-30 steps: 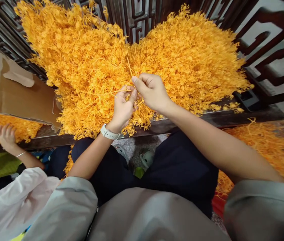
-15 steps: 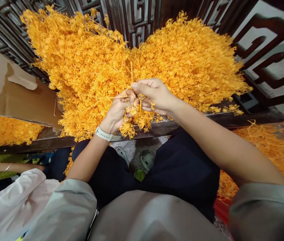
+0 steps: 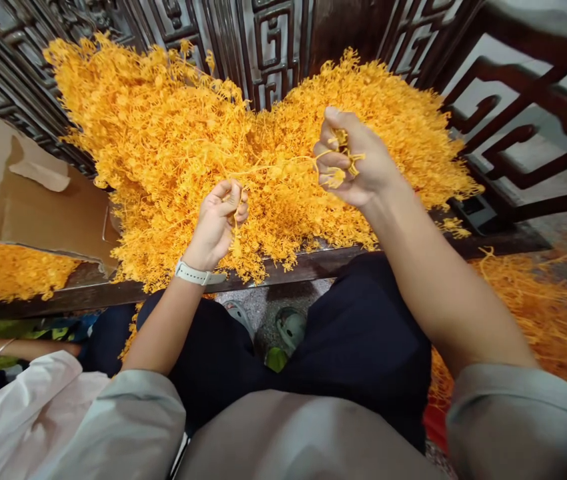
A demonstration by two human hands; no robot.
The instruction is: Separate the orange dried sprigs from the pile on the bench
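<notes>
Before me lies a large heap of yellow-orange stringy sprigs [image 3: 158, 140], thin-stemmed with small branching tips. My left hand [image 3: 216, 220], with a pale watch strap [image 3: 196, 273] on its wrist, pinches a thin orange sprig [image 3: 236, 230] at the heap's near side. Higher and to the right, my right hand [image 3: 358, 160] is curled closed around several orange sprigs [image 3: 339, 150], their ends poking out between the fingers. A thin orange stem [image 3: 288, 162] stretches left from the right hand over the heap; whether it reaches the left hand I cannot tell.
The heap rests on a dark wooden bench [image 3: 308, 263] with a carved lattice back [image 3: 273, 40]. A torn cardboard box [image 3: 38, 207] stands at left. Another person's arm [image 3: 28, 348] shows at lower left. More orange strands [image 3: 538, 313] lie at right.
My hands were together over the sprigs and are now apart. The right hand has moved up and right with sprigs in its fist; the left has shifted slightly left.
</notes>
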